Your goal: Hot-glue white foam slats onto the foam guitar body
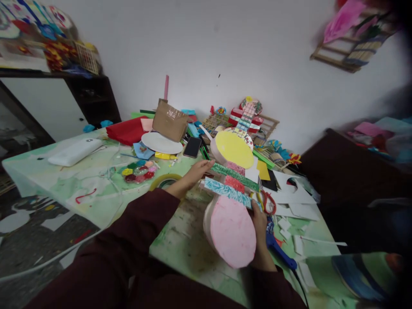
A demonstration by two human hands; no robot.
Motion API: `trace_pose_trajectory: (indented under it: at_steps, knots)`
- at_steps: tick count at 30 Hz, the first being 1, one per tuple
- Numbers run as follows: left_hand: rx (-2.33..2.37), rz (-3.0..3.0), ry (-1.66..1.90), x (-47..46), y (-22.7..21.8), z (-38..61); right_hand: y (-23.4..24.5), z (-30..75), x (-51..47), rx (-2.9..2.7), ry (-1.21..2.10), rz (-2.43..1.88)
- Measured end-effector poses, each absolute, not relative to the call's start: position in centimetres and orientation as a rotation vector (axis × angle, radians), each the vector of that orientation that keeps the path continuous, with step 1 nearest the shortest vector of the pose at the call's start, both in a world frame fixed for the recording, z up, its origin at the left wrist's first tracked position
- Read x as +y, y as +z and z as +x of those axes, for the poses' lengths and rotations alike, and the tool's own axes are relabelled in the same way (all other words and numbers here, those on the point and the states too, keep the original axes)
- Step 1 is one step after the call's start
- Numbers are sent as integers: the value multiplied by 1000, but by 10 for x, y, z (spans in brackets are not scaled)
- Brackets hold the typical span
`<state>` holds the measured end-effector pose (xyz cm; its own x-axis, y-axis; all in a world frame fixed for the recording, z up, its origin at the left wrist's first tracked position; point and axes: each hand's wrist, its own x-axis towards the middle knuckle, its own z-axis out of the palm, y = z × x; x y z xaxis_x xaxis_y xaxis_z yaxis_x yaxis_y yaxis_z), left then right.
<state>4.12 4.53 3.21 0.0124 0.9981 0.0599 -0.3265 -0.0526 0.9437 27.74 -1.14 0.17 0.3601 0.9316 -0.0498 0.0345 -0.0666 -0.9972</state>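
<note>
Between my hands is a paper craft model with a red middle section. It has a yellow oval at its far end and a pink oval at its near end. Two patterned strips, one green and one blue and white, cross it side by side. My left hand pinches the model near the green strip's left end. My right hand grips it at the blue strip's right end, thumb on top; its other fingers are mostly hidden. Scissors and a blue glue gun lie just right of that hand.
A roll of tape lies by my left wrist. Farther back are a phone, a cardboard box and a white oval piece. Paper offcuts cover the right side. A striped cylinder stands at lower right.
</note>
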Motion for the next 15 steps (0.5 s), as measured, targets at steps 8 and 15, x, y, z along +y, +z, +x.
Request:
trace_pose_trajectory:
  at_steps: [8, 15]
  knots:
    - [980, 1053, 1356, 52, 20, 39, -1, 276, -10, -1008, 884, -1579]
    - [854, 915, 1351, 55, 12, 40, -8, 276, -7, -1020, 850, -1601]
